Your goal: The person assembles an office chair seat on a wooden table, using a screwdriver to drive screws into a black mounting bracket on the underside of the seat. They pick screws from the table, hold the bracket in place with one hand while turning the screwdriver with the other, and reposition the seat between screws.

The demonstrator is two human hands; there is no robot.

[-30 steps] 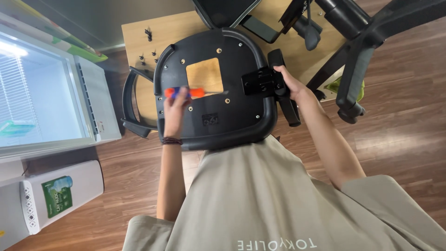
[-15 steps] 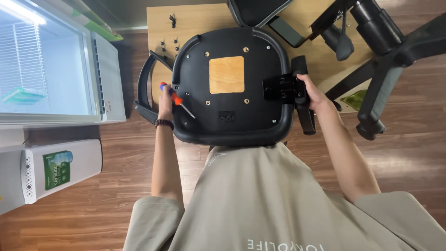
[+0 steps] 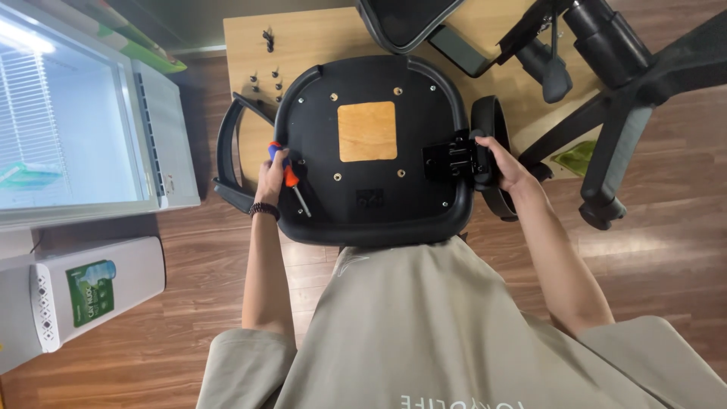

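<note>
We hold a screwdriver (image 3: 288, 178) in our left hand (image 3: 271, 178). Our fingers are wrapped tight around its orange and blue handle. Its thin metal tip points down and away from our grip, toward our body, and lies over the black chair seat (image 3: 371, 144). The seat is upside down on a low wooden table (image 3: 318, 38), right under our left hand. In the middle of the seat, to the right of our grip, there is a bare square of wood (image 3: 367, 131).

Our right hand (image 3: 503, 163) is closed around a black armrest (image 3: 491, 151) at the right edge of the seat. Just inside that grip sits a black metal bracket (image 3: 450, 157), and it touches the seat. We cannot tell if the bracket is fixed on.

Another black armrest (image 3: 231, 151) curves just past our left hand, on the outer side. Some small dark screws (image 3: 265, 79) lie on the table beyond that hand.

Far past our right hand stands the black chair base (image 3: 621, 98) on the wooden floor (image 3: 666, 220). Well away to the left of our left hand there is a white cooler with a glass lid (image 3: 76, 121), and a small white machine (image 3: 83, 288) stands near it.
</note>
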